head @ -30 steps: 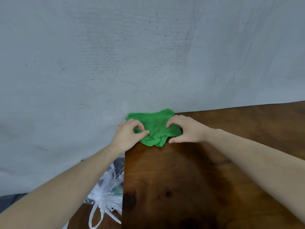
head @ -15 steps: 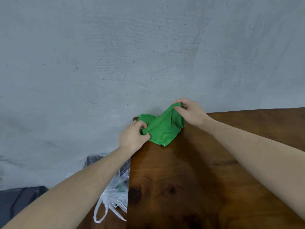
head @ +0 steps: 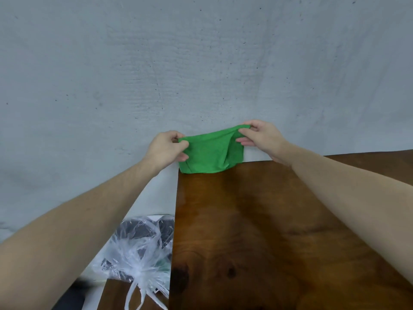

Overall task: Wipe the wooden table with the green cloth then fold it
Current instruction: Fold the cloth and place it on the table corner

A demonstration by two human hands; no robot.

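Observation:
The green cloth (head: 211, 153) hangs stretched between both hands above the far left corner of the dark wooden table (head: 257, 231). Its lower edge reaches down to the table's back corner. My left hand (head: 166, 148) pinches the cloth's upper left corner. My right hand (head: 259, 136) pinches the upper right corner, a little higher. A loose fold sags on the cloth's right side.
A pale grey wall (head: 201, 63) rises right behind the table. Below the table's left edge lies a clear plastic bag (head: 138, 249) holding dark items, on a lower wooden surface (head: 116, 294).
Both hands have lifted the cloth off the table corner and pulled it apart, so it went from a bunch on the wood to a sheet held in the air.

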